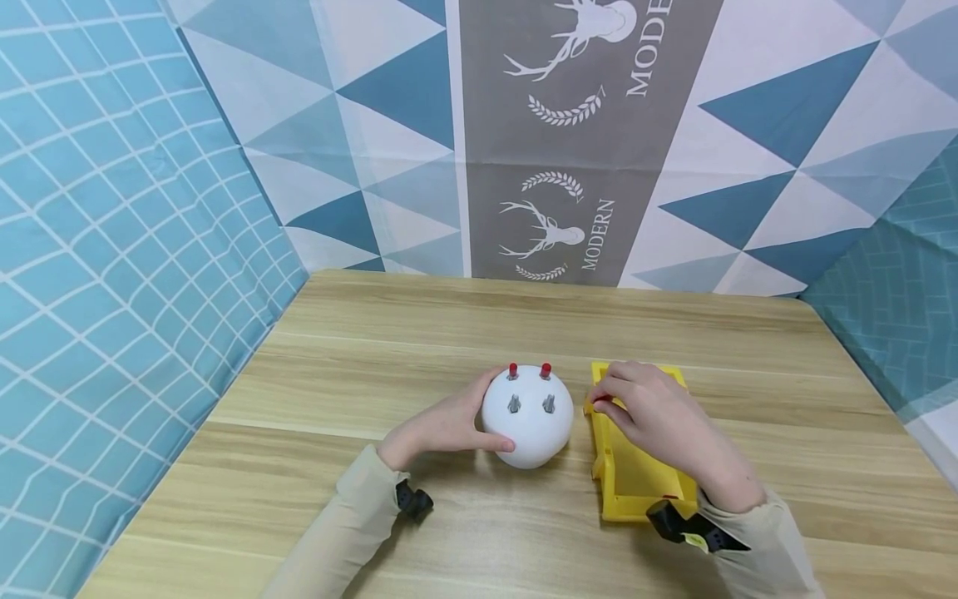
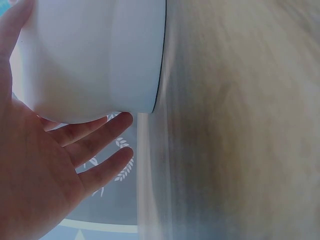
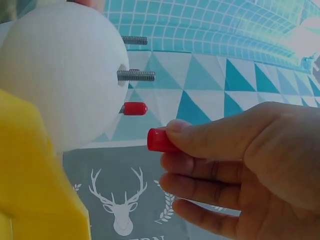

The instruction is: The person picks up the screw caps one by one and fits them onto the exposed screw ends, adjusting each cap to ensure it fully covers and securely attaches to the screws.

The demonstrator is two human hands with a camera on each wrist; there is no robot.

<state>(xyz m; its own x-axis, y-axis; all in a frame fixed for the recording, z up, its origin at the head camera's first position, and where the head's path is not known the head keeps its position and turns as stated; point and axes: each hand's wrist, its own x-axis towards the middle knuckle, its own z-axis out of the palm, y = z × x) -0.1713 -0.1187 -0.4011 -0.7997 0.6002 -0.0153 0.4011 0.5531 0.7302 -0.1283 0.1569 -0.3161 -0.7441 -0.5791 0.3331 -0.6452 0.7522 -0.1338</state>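
A white round body (image 1: 530, 437) with a flat base stands on the table, threaded metal studs sticking up from its top. Red caps (image 1: 546, 369) cover the two back studs, while the two front studs (image 1: 549, 403) show bare thread. My left hand (image 1: 445, 420) holds the body from its left side, thumb across the front and fingers around the back. Pinched between thumb and forefinger of my right hand (image 1: 659, 412) is a loose red cap (image 3: 159, 140), its open end facing the body in the right wrist view. That hand is over the yellow tray, to the right of the body.
The yellow tray (image 1: 609, 506) lies on the wooden table (image 1: 337, 349) just right of the white body, with a bit of red near its front end. Patterned cloth (image 1: 389, 158) hangs behind the table, and blue checked cloth (image 1: 112, 208) along the left side.
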